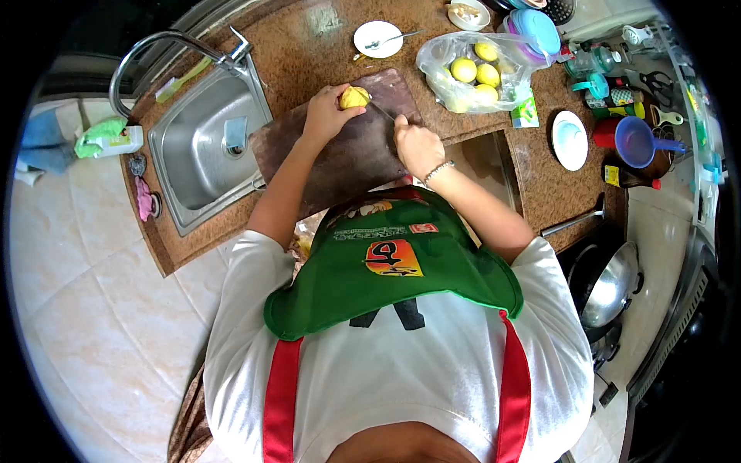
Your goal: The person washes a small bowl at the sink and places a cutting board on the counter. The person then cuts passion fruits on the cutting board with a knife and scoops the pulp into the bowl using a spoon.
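A yellow fruit (354, 97) is held in my left hand (327, 116) over the upper part of a dark cutting board (332, 166). My right hand (417, 145), with a bracelet at the wrist, is closed round a knife (381, 109). The knife's blade points up and left toward the fruit; whether it touches the fruit is too small to tell. Several more yellow fruits (464, 69) lie in a clear plastic bag (434, 58) beyond my right hand.
At the left is a steel sink (181, 158) with a curved faucet (123, 69). A white plate (378, 32) with a utensil stands behind the board. To the right are a white dish (570, 140), a purple ladle (634, 142), bottles (594, 60) and a wok (610, 285).
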The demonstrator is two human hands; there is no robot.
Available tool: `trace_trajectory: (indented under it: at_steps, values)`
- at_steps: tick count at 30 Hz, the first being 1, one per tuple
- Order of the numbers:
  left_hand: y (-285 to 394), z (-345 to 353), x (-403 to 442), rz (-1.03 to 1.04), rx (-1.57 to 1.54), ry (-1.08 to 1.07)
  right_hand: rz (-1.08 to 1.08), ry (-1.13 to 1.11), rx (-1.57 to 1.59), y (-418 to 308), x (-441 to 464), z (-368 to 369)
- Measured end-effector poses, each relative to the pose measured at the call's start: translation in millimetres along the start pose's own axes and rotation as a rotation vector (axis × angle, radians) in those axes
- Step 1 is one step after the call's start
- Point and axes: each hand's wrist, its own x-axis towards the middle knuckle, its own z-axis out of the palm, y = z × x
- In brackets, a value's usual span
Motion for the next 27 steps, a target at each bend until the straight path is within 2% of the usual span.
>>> trace_trajectory:
  at_steps: [3, 6, 8, 13, 17, 21, 23, 27]
  values:
    - [-6, 1, 9, -0.023, -0.027, -0.033, -0.025, 0.062, -0.02, 2, 11, 16]
    - [-12, 2, 9, -0.014, -0.159, -0.012, -0.022, 0.076, 0.003, 9, 9, 25]
    - [-5, -5, 6, -0.074, -0.29, -0.076, -0.056, 0.034, 0.032, 13, 1, 24]
    - [-17, -2, 12, -0.105, -0.263, -0.054, -0.019, 0.082, 0.044, 6, 12, 22]
    - [-20, -8, 7, -0.151, -0.295, -0.01, -0.103, 0.086, 0.208, 21, -2, -2]
    - [-26, -14, -6, -0.211, -0.349, 0.084, -0.112, 0.164, 0.246, 34, -13, -7]
    - [-16, -20, -15, -0.227, -0.601, 0.113, -0.021, 0.254, 0.233, 33, -5, 1]
    - [-6, -20, -20, -0.194, -0.709, 0.143, -0.133, 0.391, 0.19, 10, 16, 25]
